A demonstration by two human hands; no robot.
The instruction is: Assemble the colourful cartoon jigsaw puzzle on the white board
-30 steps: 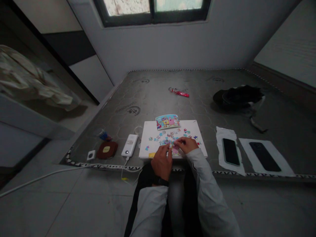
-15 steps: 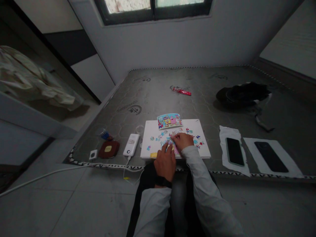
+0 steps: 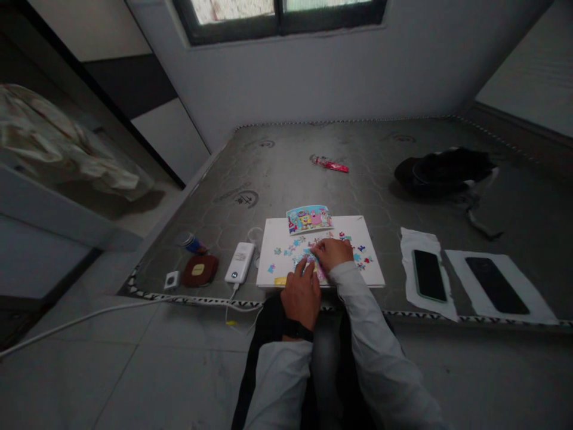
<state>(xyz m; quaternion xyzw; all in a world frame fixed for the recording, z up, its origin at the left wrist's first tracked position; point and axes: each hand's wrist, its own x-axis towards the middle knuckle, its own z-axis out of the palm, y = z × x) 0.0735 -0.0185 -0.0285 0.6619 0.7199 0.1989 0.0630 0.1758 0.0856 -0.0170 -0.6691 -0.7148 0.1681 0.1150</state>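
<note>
A white board (image 3: pixel 267 239) lies near the front edge of the mat, with colourful jigsaw puzzle pieces (image 3: pixel 277 251) scattered over it. My left hand (image 3: pixel 301 297) rests at the board's near edge, its fingers stretched over a partly joined patch of the puzzle. Just to the right, my right hand (image 3: pixel 335 255) pinches at the upper part of that patch, fingertips closed on a puzzle piece that they mostly cover. Behind the loose pieces, at the board's far edge, lies a picture card (image 3: pixel 310 220) with cartoon figures.
Left of the board are a white power bank (image 3: pixel 240 263) with a cable, a brown case (image 3: pixel 200 271), a small white cube (image 3: pixel 171 280) and a blue can (image 3: pixel 193 243). Two phones (image 3: pixel 430 275) lie on white paper at right. Farther back are a red packet (image 3: pixel 330 164) and a black bag (image 3: pixel 443 171).
The whole view has shifted very slightly. Both hands stay almost in the same place over the puzzle, and no piece has clearly moved.
</note>
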